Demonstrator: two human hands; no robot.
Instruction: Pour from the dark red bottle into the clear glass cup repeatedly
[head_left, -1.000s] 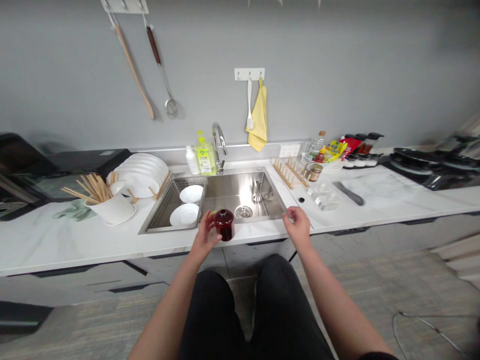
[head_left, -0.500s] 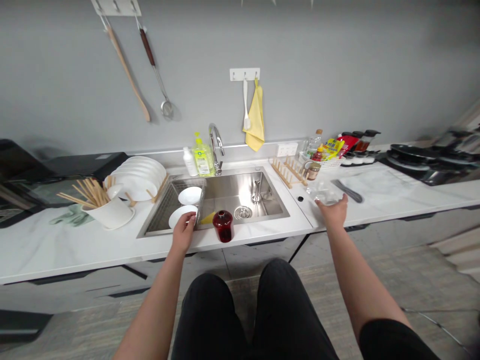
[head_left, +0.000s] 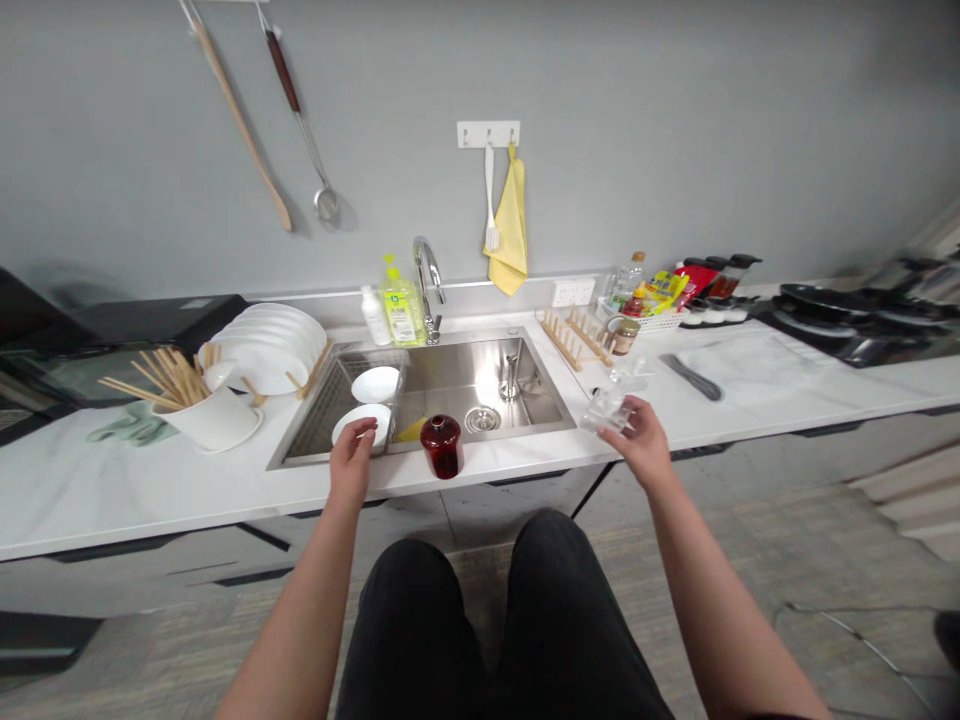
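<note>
Right now the clear container [head_left: 611, 408] is gripped in the right hand [head_left: 643, 442], whose fingers curl around its lower end and hold it above the white marble counter [head_left: 97, 500], to the right of the stainless steel sink [head_left: 517, 400]. It is transparent and its exact form is hard to make out. Its long axis tilts from lower left to upper right, with the far end pointing toward the wooden plate rack [head_left: 570, 338]. The work in hand appears to centre on this container, and its position seems to call for a steady grip and a free spot before any set-down.

The left hand [head_left: 351, 462] is open with its fingers loosely curved, and its fingertips are at or just beside the front rim of a white bowl [head_left: 363, 420], though contact cannot be confirmed. That bowl rests on the wire rack [head_left: 322, 420] in the sink, with a second white bowl [head_left: 375, 384] behind it. Between the hands, a dark red lidded jar [head_left: 441, 445] stands upright at the sink's front edge. Behind the sink are a chrome faucet [head_left: 427, 270] and a green soap bottle [head_left: 402, 315].
</note>
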